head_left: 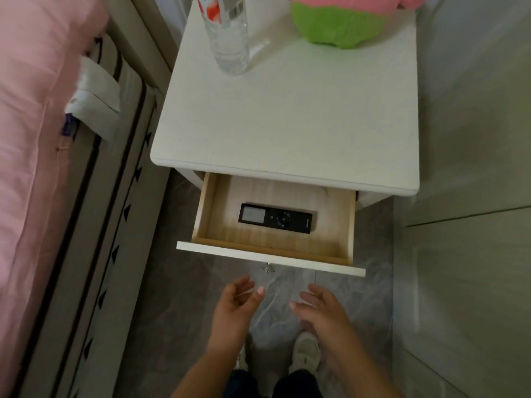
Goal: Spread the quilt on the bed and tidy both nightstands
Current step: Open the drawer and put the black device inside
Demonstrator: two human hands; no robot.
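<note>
Nightstand [287,124] drawer [270,258] is pulled out, black remote [275,218] lying inside, long axis parallel to the drawer front. Both grips loose, holding nothing: left hand [237,304] and right hand [321,308] hover just short of the front panel. Knob [266,268] sits straight ahead of the left; left is nearer. Likely next: push drawer closed.

One bottle [227,35], one remote [275,218] (drawered) — one plush [342,21].

Lying underfoot, grey marbled floor tiles [178,311] catching dim, flat light. Rising on the right, a pale wall [474,110] with a thin seam. Running along the left, a beige bed frame [115,225] with dark trim.
</note>
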